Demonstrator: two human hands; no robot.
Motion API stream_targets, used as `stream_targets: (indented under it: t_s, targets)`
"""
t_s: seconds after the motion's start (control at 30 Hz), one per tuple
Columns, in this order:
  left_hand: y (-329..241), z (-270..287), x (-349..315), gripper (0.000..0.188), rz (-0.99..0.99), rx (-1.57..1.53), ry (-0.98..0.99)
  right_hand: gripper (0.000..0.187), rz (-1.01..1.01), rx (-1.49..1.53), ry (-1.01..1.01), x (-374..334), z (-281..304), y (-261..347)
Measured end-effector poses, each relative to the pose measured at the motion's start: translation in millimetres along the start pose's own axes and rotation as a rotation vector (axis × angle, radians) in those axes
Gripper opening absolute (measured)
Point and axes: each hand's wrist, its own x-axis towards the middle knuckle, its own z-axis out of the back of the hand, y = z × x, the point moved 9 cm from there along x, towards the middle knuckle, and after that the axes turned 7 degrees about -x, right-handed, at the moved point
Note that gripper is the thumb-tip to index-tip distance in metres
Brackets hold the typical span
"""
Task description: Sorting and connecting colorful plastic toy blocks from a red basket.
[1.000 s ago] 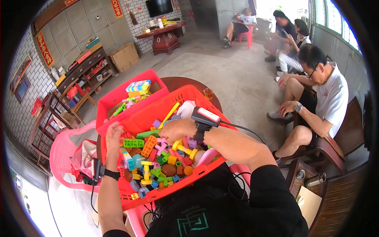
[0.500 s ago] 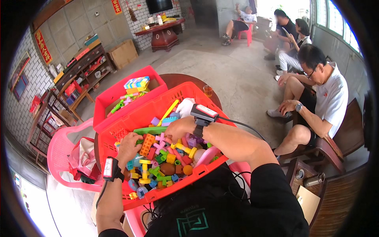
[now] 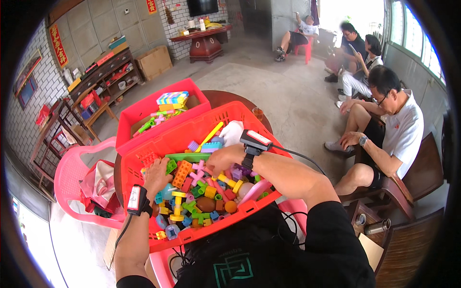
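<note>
Two hands: both are down inside one red basket [image 3: 144, 158] full of plastic building pieces.
Left hand [image 3: 157, 175]: rests among the toys at the basket's left side, fingers curled down onto the pile beside an orange studded block [image 3: 182, 174]; whether it grips a piece cannot be told. A small device is strapped at its wrist [image 3: 135, 199].
Right hand [image 3: 224, 159]: lies over the middle of the pile, fingers bent toward a pink cross-shaped piece [image 3: 198, 174] and a flat green plate [image 3: 188, 157]; its fingertips are hidden, so the grip cannot be judged. A similar device [image 3: 255, 140] with a cable sits on its wrist.
Toy pile: yellow, green, blue, purple and orange pieces fill the basket, with a long yellow stick [image 3: 209, 136] leaning toward the far wall.
Second basket [image 3: 139, 113]: red, just behind the first, holding a stack of pastel blocks [image 3: 172, 99].
Support: both baskets sit on a round brown table [image 3: 225, 98].
Left of the table: a pink plastic chair [image 3: 65, 175] with cloth on its seat.
Right side: a seated person in a white shirt [image 3: 408, 132] on a wooden bench, others farther back.
</note>
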Motion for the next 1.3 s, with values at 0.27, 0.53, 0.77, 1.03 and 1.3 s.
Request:
stream_targets:
  t_s: [0.27, 0.53, 0.77, 1.03, 1.3]
  targets:
    - [5, -4, 2, 0.061, 0.027, 0.006, 0.048, 0.042, 0.006, -0.004, -0.001, 10, -7, -5]
    - [4, 16, 2, 0.055, 0.026, -0.057, 0.004, 0.039, -0.035, -0.046, 0.041, 2, -3, 5]
    - [5, 29, 1, 0.051, 0.068, -0.216, -0.048, 0.038, 0.014, -0.067, 0.078, 14, -14, 0]
    - [9, 26, 7, 0.050, 0.055, -0.328, -0.118, 0.038, 0.037, 0.032, 0.105, -9, 5, 7]
    - [12, 39, 14, 0.044, -0.087, -0.811, -0.284, 0.039, 0.109, 0.035, -0.014, -15, 30, 9]
